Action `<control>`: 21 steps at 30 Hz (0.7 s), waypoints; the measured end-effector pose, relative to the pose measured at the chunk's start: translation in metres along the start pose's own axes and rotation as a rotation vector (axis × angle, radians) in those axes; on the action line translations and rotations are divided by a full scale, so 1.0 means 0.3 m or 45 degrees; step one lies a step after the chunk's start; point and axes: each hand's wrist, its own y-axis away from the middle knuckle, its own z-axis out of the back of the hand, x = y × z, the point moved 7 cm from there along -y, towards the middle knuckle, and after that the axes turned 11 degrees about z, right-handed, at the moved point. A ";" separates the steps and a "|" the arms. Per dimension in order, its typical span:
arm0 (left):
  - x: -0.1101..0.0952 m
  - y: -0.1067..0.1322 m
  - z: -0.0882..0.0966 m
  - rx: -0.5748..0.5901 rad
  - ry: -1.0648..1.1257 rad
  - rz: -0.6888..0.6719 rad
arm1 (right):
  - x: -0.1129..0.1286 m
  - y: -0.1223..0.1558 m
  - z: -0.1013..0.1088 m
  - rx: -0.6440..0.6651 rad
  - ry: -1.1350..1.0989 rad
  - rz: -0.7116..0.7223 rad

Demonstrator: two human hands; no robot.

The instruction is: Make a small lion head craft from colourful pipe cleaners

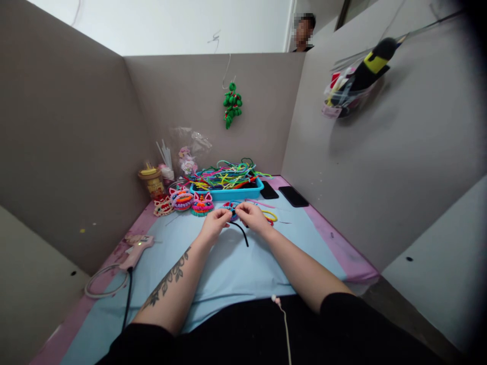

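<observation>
Nearest the camera, a pale earphone cord [285,324] is seen against black clothing [236,334]. Beyond it, both forearms are reached forward, converging over a light blue cloth [266,268]. A black strip [241,232] is held in front of the body, its upper end at the fingertips. Its long axis is curved, the free end being directed back toward the body and slightly rightward, between the wrists; the upper part is nearer the left hand [216,223]. Thumb and forefinger are brought together on each side, and the strip appears to be pinched by both the left hand and the right hand [253,215], though contact at the right fingertips is too small to be confirmed. A pink glue gun [137,249] is laid at the left, well apart. Just beyond the hands, a red-and-blue fuzzy piece [230,205] is partly hidden; a yellow loop [272,217] is noted beside the right hand. Farther off, fuzzy animal heads [202,204] are lined up before a blue tray [232,194] heaped with coloured stems [228,175], with two phones [292,196] to its right. A green ornament [233,104] is hung on the grey back partition [182,96], beyond which a person [304,31] is partly visible.
</observation>
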 end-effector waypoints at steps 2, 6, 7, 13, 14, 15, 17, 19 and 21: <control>-0.004 0.001 0.000 -0.007 0.020 -0.013 | -0.012 -0.001 0.000 -0.005 -0.089 -0.028; 0.001 -0.003 -0.003 0.014 0.030 -0.011 | -0.019 -0.001 -0.008 0.030 -0.143 -0.044; 0.002 -0.004 -0.004 0.015 0.017 -0.017 | -0.017 0.000 -0.011 0.038 -0.131 -0.042; -0.017 0.007 0.005 -0.132 -0.180 -0.154 | 0.004 0.004 -0.009 -0.051 0.026 0.010; -0.022 0.011 0.008 -0.165 -0.209 -0.173 | 0.007 0.005 -0.009 -0.069 0.047 0.024; -0.025 0.014 0.010 -0.191 -0.229 -0.186 | 0.010 0.006 -0.010 -0.085 0.060 0.037; -0.029 0.019 0.012 -0.214 -0.247 -0.197 | 0.011 0.008 -0.013 -0.106 0.064 0.057; -0.029 0.019 0.011 -0.208 -0.252 -0.191 | 0.008 0.008 -0.016 -0.113 0.050 0.061; -0.028 0.016 0.013 -0.196 -0.240 -0.181 | 0.001 0.007 -0.018 -0.104 0.018 0.036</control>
